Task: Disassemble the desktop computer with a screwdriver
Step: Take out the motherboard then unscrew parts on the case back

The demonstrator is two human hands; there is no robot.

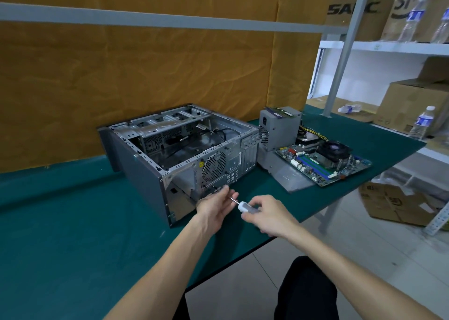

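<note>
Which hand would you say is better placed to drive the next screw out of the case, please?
Right. The right hand already grips the screwdriver handle, its shaft aimed at the case rear panel. The left hand only steadies the shaft near the tip.

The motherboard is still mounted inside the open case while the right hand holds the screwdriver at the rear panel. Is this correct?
Not quite. The head view shows the motherboard lying on the table, to the right of the open case, not inside it. The rest holds: the right hand holds the screwdriver at the rear panel.
</note>
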